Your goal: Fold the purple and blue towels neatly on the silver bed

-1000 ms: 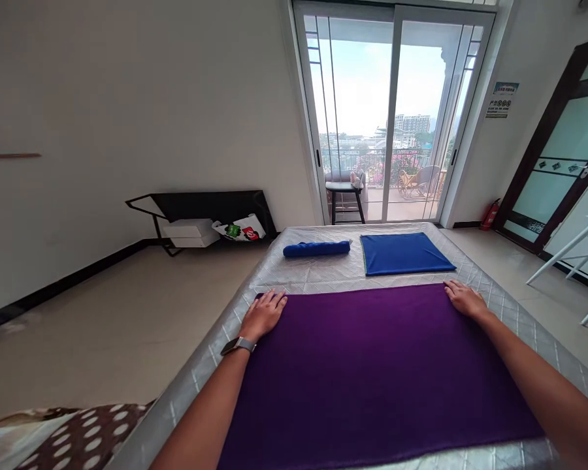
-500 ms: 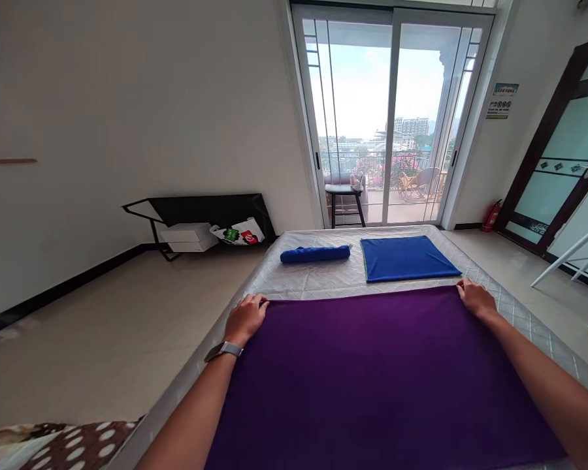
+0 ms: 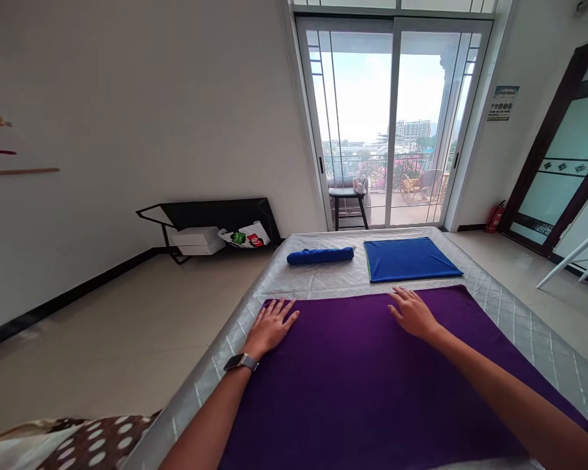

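A purple cloth (image 3: 353, 378) lies spread over the near part of a silver-grey quilted mattress (image 3: 313, 281). My left hand (image 3: 270, 324) rests with fingers spread at the cloth's far left corner; a watch is on that wrist. Near the middle of the far edge, my right hand (image 3: 412, 312) is over the cloth with its fingers stretched out, holding nothing; whether it presses on the fabric I cannot tell. Beyond the cloth lie a rolled blue cloth (image 3: 320, 255) on the left and a flat folded blue cloth (image 3: 411, 259) on the right.
A black metal rack (image 3: 215, 215) with white boxes and a bag stands by the left wall. Polka-dot fabric (image 3: 102, 444) is at the lower left. A stool (image 3: 347, 196) stands by the glass sliding doors; white furniture legs (image 3: 571, 258) are at the right.
Both hands have let go of the cloth's far corners and opened. My right hand has moved left along the far edge; my left hand now lies flat near its corner.
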